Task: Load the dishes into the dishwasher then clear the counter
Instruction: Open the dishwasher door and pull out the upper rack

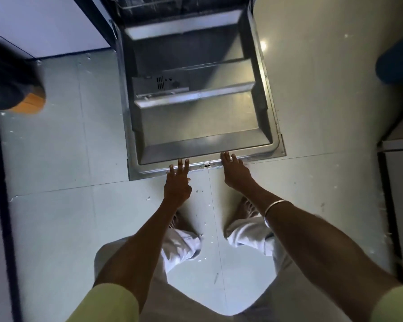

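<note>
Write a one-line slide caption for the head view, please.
Left hand and right hand rest straight fingers on the edge of the lowered stainless-steel dishwasher door.

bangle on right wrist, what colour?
Silver metal bangle on the right wrist, plain with no pattern; the head view shows it.

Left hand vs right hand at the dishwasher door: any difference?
The left hand has its fingers spread on the front edge of the door; the right hand keeps its fingers closer together. The right arm wears a bangle; the left arm is bare. Both lie flat on the open door's edge, with no grip.
</note>
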Tool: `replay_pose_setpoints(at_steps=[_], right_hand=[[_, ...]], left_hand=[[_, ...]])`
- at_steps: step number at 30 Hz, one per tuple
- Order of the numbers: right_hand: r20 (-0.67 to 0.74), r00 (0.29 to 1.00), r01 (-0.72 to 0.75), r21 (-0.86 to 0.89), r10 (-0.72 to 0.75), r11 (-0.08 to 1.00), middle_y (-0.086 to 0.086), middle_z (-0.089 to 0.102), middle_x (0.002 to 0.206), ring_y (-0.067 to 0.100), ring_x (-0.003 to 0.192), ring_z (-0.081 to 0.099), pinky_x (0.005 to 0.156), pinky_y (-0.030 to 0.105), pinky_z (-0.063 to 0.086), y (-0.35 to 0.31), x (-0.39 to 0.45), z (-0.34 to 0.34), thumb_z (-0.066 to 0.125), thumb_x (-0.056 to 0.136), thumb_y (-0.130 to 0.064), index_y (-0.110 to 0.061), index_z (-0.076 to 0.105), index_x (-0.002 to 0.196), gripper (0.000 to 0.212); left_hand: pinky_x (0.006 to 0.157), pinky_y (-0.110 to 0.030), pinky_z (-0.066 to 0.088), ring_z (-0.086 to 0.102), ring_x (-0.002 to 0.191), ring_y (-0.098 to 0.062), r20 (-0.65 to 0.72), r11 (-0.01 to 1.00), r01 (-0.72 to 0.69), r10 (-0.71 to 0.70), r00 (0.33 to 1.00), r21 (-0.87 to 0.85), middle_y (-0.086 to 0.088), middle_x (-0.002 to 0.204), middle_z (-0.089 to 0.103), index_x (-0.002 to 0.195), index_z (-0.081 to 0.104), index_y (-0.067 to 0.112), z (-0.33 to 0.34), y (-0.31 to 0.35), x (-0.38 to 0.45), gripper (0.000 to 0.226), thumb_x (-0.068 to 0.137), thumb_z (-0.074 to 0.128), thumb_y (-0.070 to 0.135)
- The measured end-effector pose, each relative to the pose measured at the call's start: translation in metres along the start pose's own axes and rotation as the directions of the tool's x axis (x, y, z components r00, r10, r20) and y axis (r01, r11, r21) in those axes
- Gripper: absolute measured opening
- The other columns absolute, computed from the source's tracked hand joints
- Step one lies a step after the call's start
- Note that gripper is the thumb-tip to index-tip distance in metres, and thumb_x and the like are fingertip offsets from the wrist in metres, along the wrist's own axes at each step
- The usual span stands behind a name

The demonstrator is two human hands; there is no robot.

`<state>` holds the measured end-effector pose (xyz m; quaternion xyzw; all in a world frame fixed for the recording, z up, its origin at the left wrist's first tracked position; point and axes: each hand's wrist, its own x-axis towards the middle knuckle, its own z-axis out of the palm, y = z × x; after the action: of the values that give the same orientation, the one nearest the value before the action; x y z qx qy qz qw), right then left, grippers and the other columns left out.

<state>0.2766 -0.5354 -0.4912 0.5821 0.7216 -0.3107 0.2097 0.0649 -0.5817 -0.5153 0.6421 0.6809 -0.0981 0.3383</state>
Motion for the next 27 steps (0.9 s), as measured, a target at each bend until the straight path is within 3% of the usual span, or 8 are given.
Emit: replay_pose_setpoints(at_steps=[10,15,20,23,27], right_hand=[[0.088,0.994,-0.073,0.026,0.07,0.997,0.011,0.01,0.163,0.034,0.144,0.029,0.109,0.047,0.035,0.011,0.062,0.058,0.034,0.095,-0.002,-0.007,0.007,0.156,0.066],[0.061,0.996,-0.065,-0.034,0.067,0.997,0.012,0.007,0.164,0.034,0.148,0.021,0.111,0.045,0.032,0.009,0.063,0.07,0.029,0.098,0.0,-0.005,0.004,0.156,0.063],[0.143,0.983,-0.126,0.073,0.114,0.989,0.0,0.013,0.164,0.03,0.149,0.018,0.11,0.046,0.034,0.011,0.06,0.026,0.041,0.096,-0.005,-0.016,0.007,0.157,0.07],[0.032,0.994,-0.11,0.162,0.106,0.981,0.002,0.015,0.163,0.03,0.149,0.017,0.111,0.046,0.032,0.003,0.045,-0.018,0.046,0.094,-0.004,-0.014,0.004,0.157,0.076],[-0.025,0.997,-0.076,0.08,0.078,0.994,0.014,0.019,0.16,0.033,0.147,0.018,0.115,0.047,0.024,-0.003,0.015,-0.065,0.045,0.097,-0.012,-0.001,0.009,0.154,0.067]], left_hand=[[0.12,-0.051,0.014,0.004,0.149,-0.039,0.223,1.0,-0.001,-0.004,0.975,0.023,-0.006,0.164,0.0,0.157,0.001,0.022,0.051,-0.032,0.067,0.064,0.104,0.037,0.019],[0.118,-0.048,0.02,0.002,0.15,-0.038,0.147,0.999,-0.02,0.015,0.989,0.036,-0.005,0.164,0.001,0.157,0.004,0.022,0.061,-0.033,0.057,0.067,0.102,0.042,0.017],[0.118,-0.048,0.016,0.007,0.15,-0.035,0.212,0.999,0.015,-0.026,0.977,0.052,-0.009,0.164,0.003,0.157,0.008,0.016,0.031,-0.016,0.054,0.062,0.103,0.039,0.018],[0.119,-0.045,0.016,0.009,0.15,-0.033,0.187,1.0,0.009,-0.011,0.982,0.011,-0.013,0.163,0.006,0.155,0.011,0.007,-0.003,-0.001,0.041,0.059,0.104,0.038,0.017],[0.123,-0.043,0.009,0.002,0.151,-0.032,0.099,0.999,-0.018,0.02,0.995,-0.027,-0.014,0.163,0.003,0.155,0.013,0.005,-0.055,0.027,0.011,0.055,0.106,0.033,0.018]])
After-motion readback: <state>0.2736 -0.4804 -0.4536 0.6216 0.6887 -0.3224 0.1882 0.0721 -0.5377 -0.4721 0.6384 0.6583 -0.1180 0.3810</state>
